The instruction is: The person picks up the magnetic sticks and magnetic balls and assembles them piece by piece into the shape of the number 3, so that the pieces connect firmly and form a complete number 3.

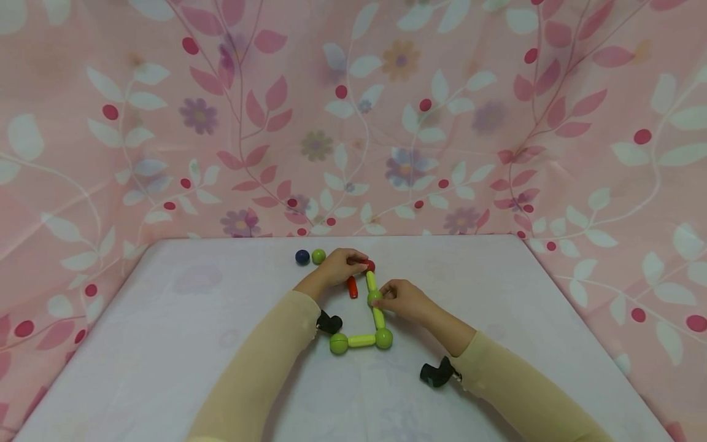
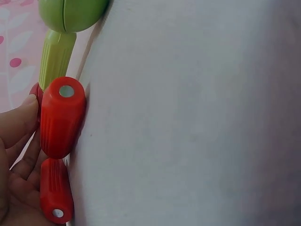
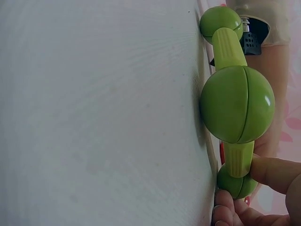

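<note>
A bent chain of magnetic building pieces lies on the table, with light green rods [image 1: 361, 341] joining green balls [image 1: 383, 338]. At its far end is a red ball [image 1: 369, 266], which my left hand [image 1: 341, 267] pinches between thumb and fingers. My right hand [image 1: 407, 299] grips the chain at its middle green ball [image 3: 228, 181], thumb by the adjoining rod [image 3: 239, 157]. Beside the left hand, a red rod [image 2: 63, 117] with a metal end dot lies inside the bend. A second red rod [image 2: 56, 190] shows by the left palm.
A dark blue ball [image 1: 302, 257] and a loose green ball [image 1: 318, 256] sit at the back of the white table [image 1: 182, 350], left of the left hand. A pink floral cloth [image 1: 353, 123] hangs behind. Black wrist cameras [image 1: 436, 373] stick out below both sleeves.
</note>
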The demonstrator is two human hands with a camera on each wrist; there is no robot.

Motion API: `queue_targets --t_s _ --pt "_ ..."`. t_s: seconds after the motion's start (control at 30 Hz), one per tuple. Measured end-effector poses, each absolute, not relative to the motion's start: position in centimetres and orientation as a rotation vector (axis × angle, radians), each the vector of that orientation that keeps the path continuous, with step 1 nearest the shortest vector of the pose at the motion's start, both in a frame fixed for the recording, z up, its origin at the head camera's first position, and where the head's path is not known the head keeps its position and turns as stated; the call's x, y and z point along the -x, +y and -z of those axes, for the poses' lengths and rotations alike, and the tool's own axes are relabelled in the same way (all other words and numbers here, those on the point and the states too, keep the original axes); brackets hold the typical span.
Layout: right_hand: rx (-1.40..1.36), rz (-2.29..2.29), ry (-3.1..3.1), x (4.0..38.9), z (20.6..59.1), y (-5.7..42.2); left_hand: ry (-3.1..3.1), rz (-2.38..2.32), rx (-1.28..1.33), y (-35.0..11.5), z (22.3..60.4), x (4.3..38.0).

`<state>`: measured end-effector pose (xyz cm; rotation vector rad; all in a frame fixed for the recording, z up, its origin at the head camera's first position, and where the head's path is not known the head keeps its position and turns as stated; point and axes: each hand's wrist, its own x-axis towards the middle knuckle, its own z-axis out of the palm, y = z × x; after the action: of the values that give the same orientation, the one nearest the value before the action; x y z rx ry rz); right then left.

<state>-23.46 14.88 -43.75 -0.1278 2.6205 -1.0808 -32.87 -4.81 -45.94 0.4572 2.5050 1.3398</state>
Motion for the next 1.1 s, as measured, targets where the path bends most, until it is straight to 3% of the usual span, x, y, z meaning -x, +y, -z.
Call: queue_targets --t_s 1.1 --pt "0.049 1.066 2.592 23.8 43.8 15.0 2.643 -1.240 -0.424 -6.2 44.9 30.8"
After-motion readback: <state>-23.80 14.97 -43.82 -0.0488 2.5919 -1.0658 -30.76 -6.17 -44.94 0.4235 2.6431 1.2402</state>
